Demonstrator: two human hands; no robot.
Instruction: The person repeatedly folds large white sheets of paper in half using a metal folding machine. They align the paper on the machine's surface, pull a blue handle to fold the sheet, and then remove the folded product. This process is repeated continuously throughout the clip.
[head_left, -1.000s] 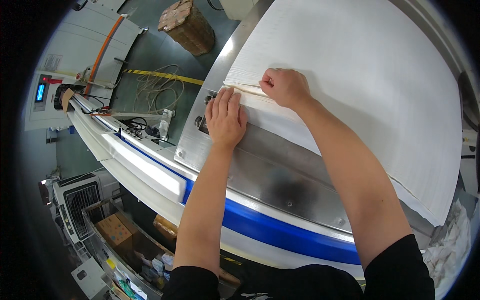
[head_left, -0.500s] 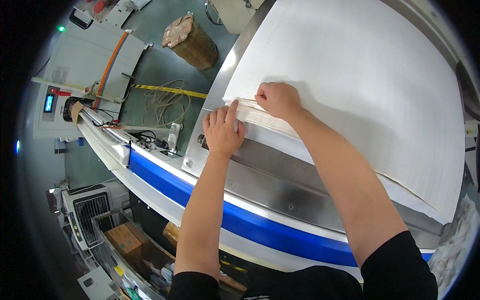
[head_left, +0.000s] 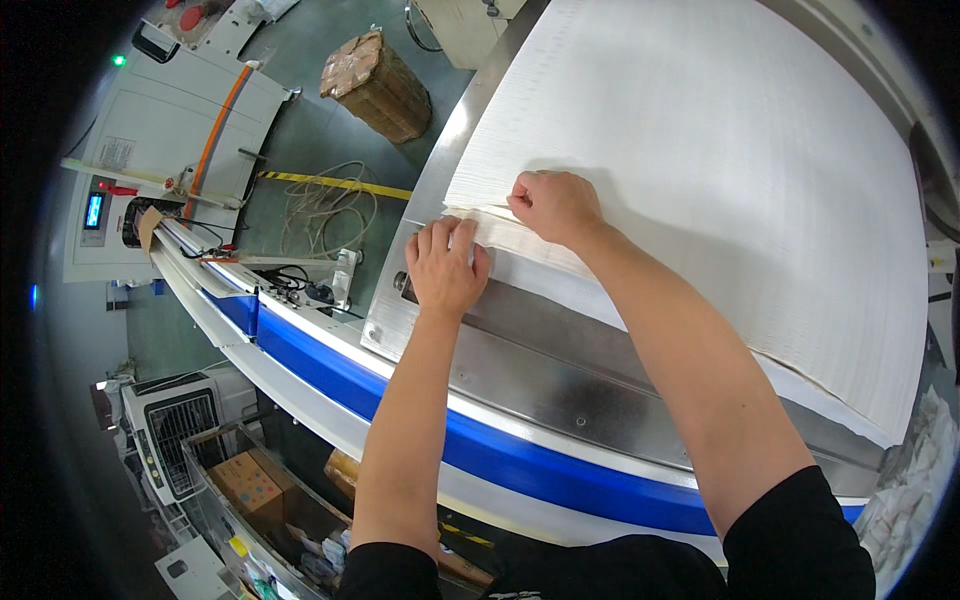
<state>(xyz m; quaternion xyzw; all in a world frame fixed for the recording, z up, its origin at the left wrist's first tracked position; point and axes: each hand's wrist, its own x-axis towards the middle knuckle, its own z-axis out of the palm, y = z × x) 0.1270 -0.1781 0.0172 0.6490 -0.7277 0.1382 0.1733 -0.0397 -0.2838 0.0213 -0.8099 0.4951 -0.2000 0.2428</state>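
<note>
A broad stack of thin white sheets, with its layers showing along the near edge, covers most of a metal table; whether they are paper or cloth I cannot tell. At the stack's near left corner, my left hand lies with its fingertips on the lower layers and its thumb held apart. Just right of it, my right hand is closed in a pinch on the edge of the upper sheets. Between the hands the layers are parted, and their edges look slightly cream. The right fingertips are partly hidden.
A blue and white rail runs along the table's near side. To the left are a white machine cabinet, a coil of cord and a taped brown bundle on the floor. A bin with cardboard boxes stands lower left.
My left index finger, stretched up against the layers before, has come down beside the other fingers. The upper sheets at the corner now lie flatter. My right hand has shifted very slightly.
</note>
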